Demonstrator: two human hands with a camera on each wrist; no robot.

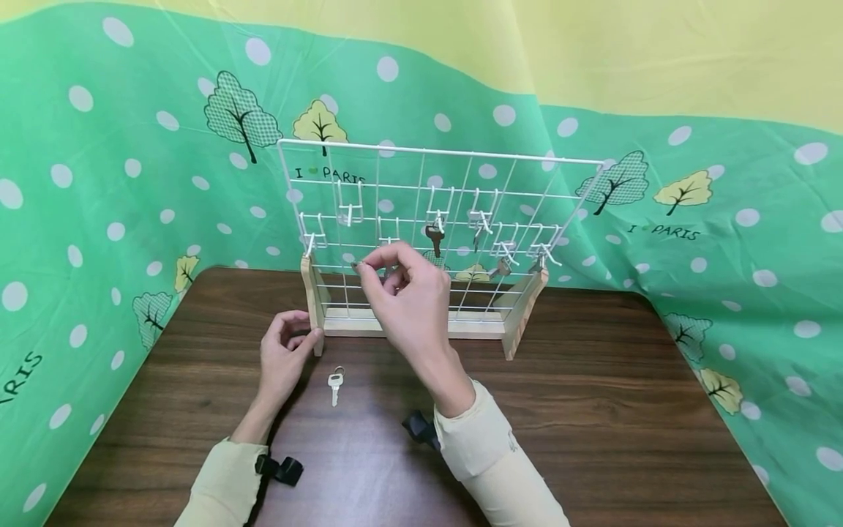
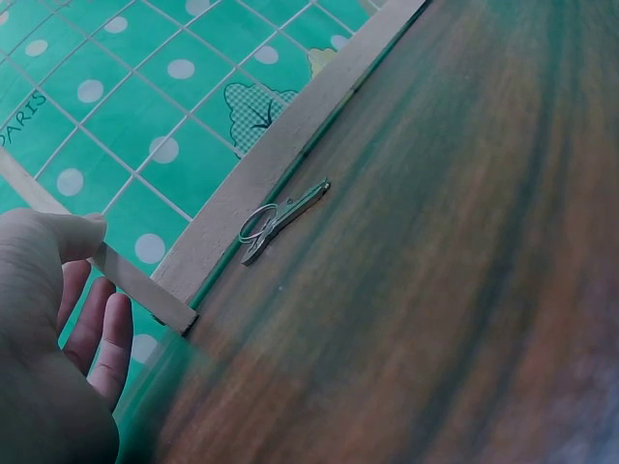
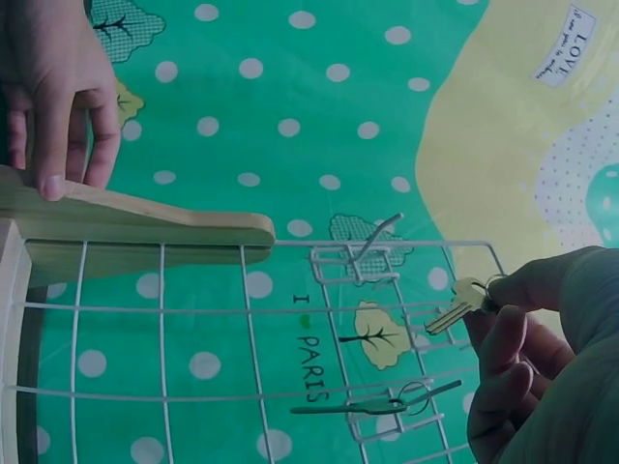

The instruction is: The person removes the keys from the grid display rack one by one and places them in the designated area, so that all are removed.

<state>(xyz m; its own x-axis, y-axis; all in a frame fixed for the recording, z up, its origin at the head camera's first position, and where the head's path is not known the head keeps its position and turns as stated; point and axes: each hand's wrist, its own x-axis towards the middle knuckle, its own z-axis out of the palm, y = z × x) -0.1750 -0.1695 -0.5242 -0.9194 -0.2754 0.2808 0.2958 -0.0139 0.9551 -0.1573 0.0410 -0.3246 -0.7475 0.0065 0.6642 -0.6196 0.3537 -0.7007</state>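
Note:
My right hand [image 1: 418, 315] is raised in front of the white wire rack [image 1: 441, 151], thumb and fingertips pinching the ring of a brass-coloured key [image 3: 471, 293]. In the right wrist view that key points toward the grid, close to the upper wire hooks [image 3: 358, 253]. My left hand [image 1: 283, 359] grips the rack's left wooden side support [image 2: 145, 290], thumb on its near face and fingers behind. A silver key [image 1: 335, 388] with a ring lies on the table in front of the rack's wooden base [image 1: 349, 327].
Several hooks sit on the grid, some bearing keys, among them a dark key [image 1: 434, 240] near the middle and another key [image 1: 503, 266] at the right. Behind the brown wooden table [image 1: 612, 410] hangs a green and yellow printed cloth [image 1: 757, 168].

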